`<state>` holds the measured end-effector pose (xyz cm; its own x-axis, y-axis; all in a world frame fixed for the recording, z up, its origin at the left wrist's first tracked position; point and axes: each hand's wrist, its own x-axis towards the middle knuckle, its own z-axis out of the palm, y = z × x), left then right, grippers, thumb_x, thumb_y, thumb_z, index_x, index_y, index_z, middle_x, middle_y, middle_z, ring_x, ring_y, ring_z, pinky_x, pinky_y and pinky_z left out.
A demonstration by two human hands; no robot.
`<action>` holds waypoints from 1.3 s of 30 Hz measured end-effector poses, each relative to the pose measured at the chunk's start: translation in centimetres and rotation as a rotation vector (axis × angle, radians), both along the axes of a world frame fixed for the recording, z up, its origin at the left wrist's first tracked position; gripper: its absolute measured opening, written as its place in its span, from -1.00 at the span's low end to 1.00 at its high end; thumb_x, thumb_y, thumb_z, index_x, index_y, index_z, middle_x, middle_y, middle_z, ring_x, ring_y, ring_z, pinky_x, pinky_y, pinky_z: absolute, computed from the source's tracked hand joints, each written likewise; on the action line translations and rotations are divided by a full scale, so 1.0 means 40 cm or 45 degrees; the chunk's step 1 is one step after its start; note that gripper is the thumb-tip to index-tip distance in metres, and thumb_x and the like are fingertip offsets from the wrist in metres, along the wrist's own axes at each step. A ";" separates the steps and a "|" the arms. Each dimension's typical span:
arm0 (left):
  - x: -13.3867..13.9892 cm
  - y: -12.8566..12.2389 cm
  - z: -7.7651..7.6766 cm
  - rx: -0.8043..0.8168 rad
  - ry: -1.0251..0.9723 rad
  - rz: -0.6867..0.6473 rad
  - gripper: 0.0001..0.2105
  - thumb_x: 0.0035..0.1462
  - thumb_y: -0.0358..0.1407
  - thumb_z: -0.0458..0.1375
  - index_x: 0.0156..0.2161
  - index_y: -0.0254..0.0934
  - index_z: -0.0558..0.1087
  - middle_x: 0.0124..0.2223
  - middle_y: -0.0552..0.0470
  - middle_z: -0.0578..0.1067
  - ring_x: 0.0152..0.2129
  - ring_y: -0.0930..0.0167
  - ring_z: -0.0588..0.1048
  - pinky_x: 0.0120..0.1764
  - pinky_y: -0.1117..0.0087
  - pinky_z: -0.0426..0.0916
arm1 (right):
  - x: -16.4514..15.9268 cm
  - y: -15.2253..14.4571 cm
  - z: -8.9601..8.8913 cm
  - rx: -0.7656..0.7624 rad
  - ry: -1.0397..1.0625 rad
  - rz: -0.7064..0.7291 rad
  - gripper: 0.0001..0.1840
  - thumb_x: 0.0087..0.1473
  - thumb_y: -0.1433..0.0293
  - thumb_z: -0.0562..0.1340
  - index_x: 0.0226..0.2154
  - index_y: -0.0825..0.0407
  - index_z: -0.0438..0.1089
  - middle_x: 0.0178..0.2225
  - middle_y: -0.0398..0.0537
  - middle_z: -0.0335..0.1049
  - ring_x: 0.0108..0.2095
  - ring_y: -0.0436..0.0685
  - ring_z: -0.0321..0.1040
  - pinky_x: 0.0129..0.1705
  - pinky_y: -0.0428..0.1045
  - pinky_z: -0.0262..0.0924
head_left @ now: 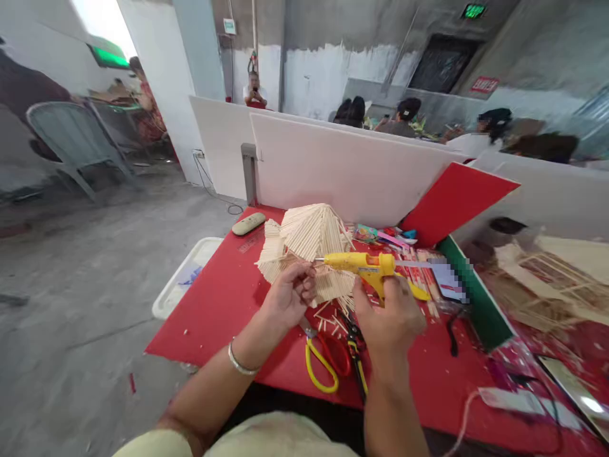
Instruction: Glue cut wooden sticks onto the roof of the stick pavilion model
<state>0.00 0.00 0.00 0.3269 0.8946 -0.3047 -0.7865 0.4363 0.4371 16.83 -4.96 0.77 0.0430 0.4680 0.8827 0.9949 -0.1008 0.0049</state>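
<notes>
My right hand (392, 314) is wrapped round the handle of a yellow hot glue gun (354, 261), with a pale glue stick (416, 264) jutting from its back. The nozzle points left, close to the fingertips of my left hand (291, 295). Those fingers are curled in a pinch; whatever they hold is too small to make out. Just beyond both hands stands a model house of thin wooden sticks (311, 231) with a sloped roof, its lower front partly hidden by the gun and fingers. Loose stick pieces (330, 320) lie between my hands.
Scissors (323, 374) and black-and-yellow pliers (354, 346) lie near the front edge of the red table (214, 304). A spectacle case (248, 223) sits far left, a phone (450, 280) at right. White panels (333, 158) close off the back; other people sit behind them.
</notes>
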 end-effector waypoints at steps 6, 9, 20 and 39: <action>0.001 0.004 0.000 0.012 0.002 -0.011 -0.80 -0.13 -0.43 0.33 -0.38 -0.37 0.39 -0.49 0.14 0.40 -0.69 0.67 0.18 -0.67 0.63 0.01 | 0.007 0.002 -0.008 0.009 0.032 -0.002 -0.73 0.10 0.21 0.32 -0.25 0.05 0.40 -0.35 -0.04 0.52 -0.42 0.09 0.42 -0.42 -0.05 0.14; 0.000 0.004 0.002 0.018 -0.006 -0.013 -0.80 -0.14 -0.45 0.33 -0.39 -0.36 0.38 -0.48 0.14 0.40 -0.68 0.67 0.19 -0.66 0.63 0.03 | 0.010 -0.001 -0.006 0.021 0.068 -0.001 -0.72 0.11 0.21 0.31 -0.23 0.07 0.41 -0.35 -0.01 0.51 -0.41 0.10 0.43 -0.42 -0.04 0.13; 0.002 0.004 0.008 -0.009 0.004 -0.012 -0.77 -0.16 -0.48 0.31 -0.38 -0.34 0.35 -0.50 0.16 0.36 -0.69 0.67 0.17 -0.66 0.63 0.02 | 0.011 -0.006 -0.011 -0.025 0.099 -0.024 -0.71 0.11 0.19 0.30 -0.24 0.08 0.40 -0.37 -0.02 0.51 -0.40 0.10 0.44 -0.41 -0.05 0.16; -0.019 -0.021 0.001 0.074 0.065 -0.010 -0.67 -0.15 -0.51 0.35 -0.21 -0.38 0.42 -0.50 0.20 0.35 -0.69 0.69 0.18 -0.65 0.65 0.06 | 0.007 0.007 -0.010 0.067 0.154 0.001 -0.65 0.10 0.14 0.31 -0.21 0.06 0.40 -0.34 -0.02 0.52 -0.41 0.09 0.43 -0.41 -0.04 0.18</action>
